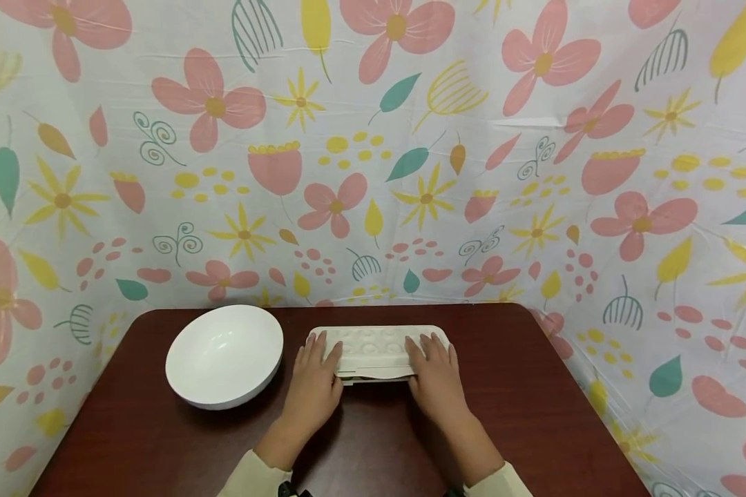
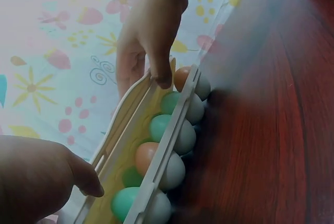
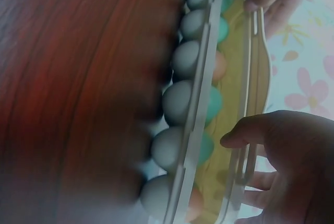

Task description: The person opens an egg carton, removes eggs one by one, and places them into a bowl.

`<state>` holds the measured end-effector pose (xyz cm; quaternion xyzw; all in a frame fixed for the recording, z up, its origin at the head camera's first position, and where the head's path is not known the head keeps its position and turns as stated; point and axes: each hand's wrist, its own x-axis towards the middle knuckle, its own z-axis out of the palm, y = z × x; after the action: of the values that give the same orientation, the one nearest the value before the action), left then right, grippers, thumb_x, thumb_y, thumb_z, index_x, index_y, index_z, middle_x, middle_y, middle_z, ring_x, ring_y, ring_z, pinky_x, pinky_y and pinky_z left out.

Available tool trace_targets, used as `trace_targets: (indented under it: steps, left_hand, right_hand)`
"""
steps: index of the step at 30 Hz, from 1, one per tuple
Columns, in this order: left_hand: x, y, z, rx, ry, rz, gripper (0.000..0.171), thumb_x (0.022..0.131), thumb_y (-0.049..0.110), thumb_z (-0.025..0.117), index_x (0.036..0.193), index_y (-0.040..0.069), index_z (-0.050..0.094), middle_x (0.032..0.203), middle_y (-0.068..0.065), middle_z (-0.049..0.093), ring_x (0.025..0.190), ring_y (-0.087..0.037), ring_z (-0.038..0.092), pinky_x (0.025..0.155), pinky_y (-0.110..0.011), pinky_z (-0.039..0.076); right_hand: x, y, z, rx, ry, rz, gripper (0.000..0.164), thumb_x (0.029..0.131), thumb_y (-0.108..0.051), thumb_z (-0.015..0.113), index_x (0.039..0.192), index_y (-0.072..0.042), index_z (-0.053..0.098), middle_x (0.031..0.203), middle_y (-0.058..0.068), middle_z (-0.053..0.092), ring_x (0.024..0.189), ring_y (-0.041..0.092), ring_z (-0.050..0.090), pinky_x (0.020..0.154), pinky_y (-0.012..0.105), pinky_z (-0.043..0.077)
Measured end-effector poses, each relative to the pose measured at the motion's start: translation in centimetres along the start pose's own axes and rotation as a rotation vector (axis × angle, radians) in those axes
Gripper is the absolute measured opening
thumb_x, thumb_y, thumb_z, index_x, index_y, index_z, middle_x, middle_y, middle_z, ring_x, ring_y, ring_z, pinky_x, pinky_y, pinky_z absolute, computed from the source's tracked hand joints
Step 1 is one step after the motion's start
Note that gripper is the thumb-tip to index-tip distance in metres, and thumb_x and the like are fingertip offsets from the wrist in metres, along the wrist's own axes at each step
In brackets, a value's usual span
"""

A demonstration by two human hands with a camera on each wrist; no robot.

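Observation:
A cream egg box (image 1: 373,345) with a lid of rounded bumps lies on the table, its lid raised a little along the near side. My left hand (image 1: 313,386) holds the lid's left end, fingers spread over the top and thumb at the front edge. At the other end my right hand (image 1: 438,383) grips it the same way; in the right wrist view its thumb (image 3: 237,136) reaches inside the lid. Under the lid, green eggs (image 2: 123,203) and orange eggs (image 2: 147,153) sit in the cups of the tray (image 3: 180,98).
To the left of the egg box stands a large white bowl (image 1: 224,352). The dark red-brown table (image 1: 547,428) has rounded far corners. A flower-printed cloth (image 1: 373,172) hangs behind it and along both sides.

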<state>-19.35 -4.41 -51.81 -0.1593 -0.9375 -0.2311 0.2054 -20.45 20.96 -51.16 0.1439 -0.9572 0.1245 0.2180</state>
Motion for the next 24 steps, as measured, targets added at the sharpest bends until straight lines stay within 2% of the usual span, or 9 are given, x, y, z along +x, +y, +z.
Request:
trace_targets:
  steps: [10,16,20,24]
  left_hand:
    - [-1.0,-0.1,-0.8,-0.046,-0.001,-0.08,0.064,0.085,0.009,0.075,0.145,0.001,0.053,0.155,-0.032,0.037,0.144,-0.049,0.038,0.106,-0.058,0.047]
    - [-1.8,-0.4,-1.0,-0.079,-0.037,-0.153,0.072,0.087,0.009,0.073,0.151,-0.002,0.042,0.158,-0.031,0.032,0.145,-0.048,0.037,0.097,-0.054,0.053]
    - [-2.2,-0.7,-1.2,-0.075,-0.046,-0.175,0.073,0.087,0.009,0.073,0.151,-0.006,0.04,0.156,-0.033,0.035,0.142,-0.048,0.04,0.095,-0.053,0.054]
    - [-2.5,-1.0,-1.3,-0.058,-0.042,-0.185,0.074,0.086,0.009,0.073,0.15,-0.008,0.04,0.151,-0.035,0.04,0.138,-0.049,0.045,0.097,-0.053,0.053]
  right_hand:
    - [-1.0,1.8,-0.9,0.028,0.002,0.086,0.07,0.077,-0.005,0.078,0.144,-0.004,0.055,0.142,0.029,0.053,0.139,0.048,0.044,0.111,0.07,0.032]
    - [-1.8,2.8,-1.0,0.035,0.013,0.128,0.075,0.081,-0.007,0.079,0.148,0.001,0.047,0.143,0.031,0.049,0.137,0.049,0.044,0.109,0.069,0.036]
    - [-2.3,3.4,-1.2,0.042,0.044,0.15,0.075,0.082,-0.007,0.079,0.147,0.006,0.045,0.141,0.032,0.049,0.131,0.05,0.048,0.105,0.067,0.04]
    - [-2.7,4.1,-1.4,0.044,0.016,0.208,0.077,0.085,-0.01,0.076,0.15,0.008,0.04,0.141,0.032,0.048,0.131,0.05,0.048,0.105,0.067,0.039]
